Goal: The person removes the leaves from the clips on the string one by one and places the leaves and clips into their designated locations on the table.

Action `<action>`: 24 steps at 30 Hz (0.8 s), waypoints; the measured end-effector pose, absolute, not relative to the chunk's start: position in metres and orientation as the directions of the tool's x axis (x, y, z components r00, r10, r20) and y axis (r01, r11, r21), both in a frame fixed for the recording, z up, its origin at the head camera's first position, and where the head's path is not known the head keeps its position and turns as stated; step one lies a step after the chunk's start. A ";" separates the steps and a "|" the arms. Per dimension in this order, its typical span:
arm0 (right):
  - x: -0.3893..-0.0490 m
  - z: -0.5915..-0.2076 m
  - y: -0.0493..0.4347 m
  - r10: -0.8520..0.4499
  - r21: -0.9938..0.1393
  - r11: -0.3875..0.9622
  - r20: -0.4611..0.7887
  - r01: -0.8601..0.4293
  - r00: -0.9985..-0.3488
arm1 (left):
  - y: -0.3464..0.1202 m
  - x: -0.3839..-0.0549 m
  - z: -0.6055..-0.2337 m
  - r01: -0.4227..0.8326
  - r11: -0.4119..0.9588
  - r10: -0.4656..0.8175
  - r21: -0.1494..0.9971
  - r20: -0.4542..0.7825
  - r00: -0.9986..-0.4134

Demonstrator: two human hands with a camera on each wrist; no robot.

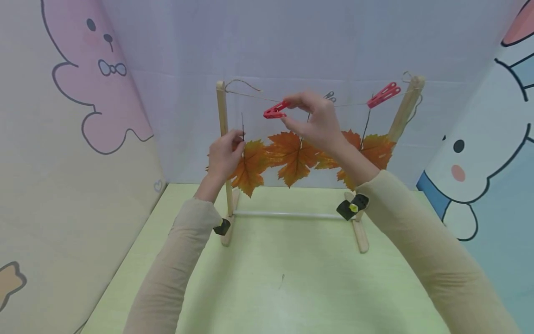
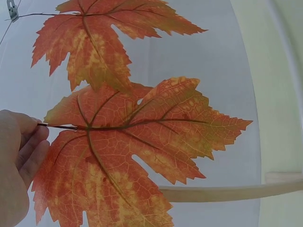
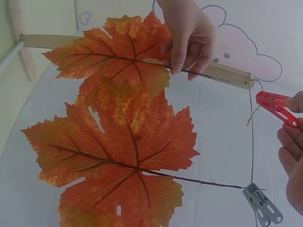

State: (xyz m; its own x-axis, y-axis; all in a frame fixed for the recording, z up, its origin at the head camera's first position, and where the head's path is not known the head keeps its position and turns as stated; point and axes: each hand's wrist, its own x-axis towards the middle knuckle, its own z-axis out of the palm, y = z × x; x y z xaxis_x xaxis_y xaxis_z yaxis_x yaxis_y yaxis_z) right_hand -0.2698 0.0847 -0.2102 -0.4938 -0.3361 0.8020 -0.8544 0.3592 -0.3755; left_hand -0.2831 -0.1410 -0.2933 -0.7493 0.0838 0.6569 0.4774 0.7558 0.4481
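My left hand (image 1: pixel 225 155) pinches the dark stem of an orange-red artificial maple leaf (image 2: pixel 118 156) near the left post. The stem points upward, its tip below the string (image 3: pixel 252 137). Between thumb and fingers my right hand (image 1: pixel 314 118) holds a red clothespin (image 1: pixel 275 110), close to the string and up and to the right of that stem. A middle maple leaf (image 3: pixel 118 161) hangs by its stem from a grey clothespin (image 3: pixel 262 205) on the string. Farther right, another red clothespin (image 1: pixel 383 95) holds a leaf (image 1: pixel 377 150), partly hidden by my right forearm.
The string is tied between a left wooden post (image 1: pixel 223 111) and a right wooden post (image 1: pixel 406 109), loose ends dangling. A white rod (image 1: pixel 288 214) joins the posts low down, above the pale green table (image 1: pixel 267 287). Cartoon-printed walls (image 1: pixel 117 106) enclose the sides.
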 end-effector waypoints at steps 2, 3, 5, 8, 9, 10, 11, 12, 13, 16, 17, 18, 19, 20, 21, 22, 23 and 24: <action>-0.268 -0.214 0.088 -0.344 -0.362 0.356 0.807 -0.862 -0.481 | -0.143 -0.282 -0.295 0.472 0.757 0.082 0.453 0.650 -0.755; -0.267 -0.216 0.090 -0.347 -0.355 0.350 0.811 -0.867 -0.472 | -0.145 -0.281 -0.296 0.466 0.760 0.082 0.453 0.644 -0.760; -0.264 -0.219 0.094 -0.350 -0.338 0.335 0.822 -0.879 -0.450 | -0.149 -0.280 -0.299 0.455 0.769 0.085 0.449 0.634 -0.769; -0.260 -0.223 0.099 -0.362 -0.299 0.319 0.839 -0.899 -0.407 | -0.155 -0.277 -0.303 0.442 0.780 0.087 0.443 0.623 -0.777; -0.259 -0.225 0.100 -0.366 -0.285 0.317 0.843 -0.905 -0.394 | -0.157 -0.276 -0.305 0.439 0.784 0.087 0.439 0.623 -0.777; -0.258 -0.227 0.102 -0.369 -0.268 0.321 0.848 -0.908 -0.380 | -0.160 -0.276 -0.307 0.438 0.786 0.088 0.437 0.622 -0.778; -0.258 -0.229 0.104 -0.372 -0.253 0.325 0.851 -0.911 -0.369 | -0.162 -0.275 -0.309 0.437 0.786 0.087 0.437 0.622 -0.778; -0.257 -0.231 0.106 -0.376 -0.238 0.331 0.854 -0.913 -0.359 | -0.164 -0.274 -0.311 0.435 0.787 0.086 0.437 0.621 -0.779; -0.257 -0.234 0.108 -0.380 -0.225 0.339 0.856 -0.913 -0.352 | -0.166 -0.273 -0.312 0.433 0.788 0.084 0.437 0.621 -0.780; -0.255 -0.242 0.114 -0.379 -0.214 0.350 0.858 -0.912 -0.347 | -0.173 -0.271 -0.318 0.439 0.781 0.084 0.444 0.622 -0.778; -0.254 -0.244 0.116 -0.382 -0.218 0.347 0.855 -0.912 -0.350 | -0.175 -0.270 -0.320 0.441 0.779 0.083 0.447 0.623 -0.778; -0.254 -0.247 0.117 -0.382 -0.224 0.349 0.853 -0.910 -0.356 | -0.177 -0.270 -0.321 0.442 0.776 0.082 0.450 0.623 -0.778; -0.253 -0.250 0.119 -0.380 -0.231 0.352 0.850 -0.907 -0.364 | -0.179 -0.269 -0.323 0.442 0.774 0.080 0.453 0.623 -0.778; -0.252 -0.253 0.121 -0.376 -0.245 0.354 0.847 -0.903 -0.377 | -0.180 -0.269 -0.325 0.442 0.772 0.078 0.457 0.622 -0.779; -0.251 -0.256 0.123 -0.371 -0.259 0.356 0.843 -0.898 -0.391 | -0.182 -0.268 -0.326 0.439 0.771 0.074 0.462 0.619 -0.782; -0.250 -0.259 0.125 -0.366 -0.277 0.358 0.837 -0.892 -0.407 | -0.184 -0.267 -0.328 0.434 0.772 0.072 0.464 0.614 -0.786; -0.249 -0.262 0.126 -0.360 -0.291 0.361 0.833 -0.886 -0.420 | -0.186 -0.266 -0.330 0.427 0.775 0.069 0.467 0.608 -0.791; -0.249 -0.265 0.128 -0.352 -0.309 0.361 0.828 -0.880 -0.436 | -0.188 -0.265 -0.331 0.419 0.777 0.065 0.470 0.602 -0.796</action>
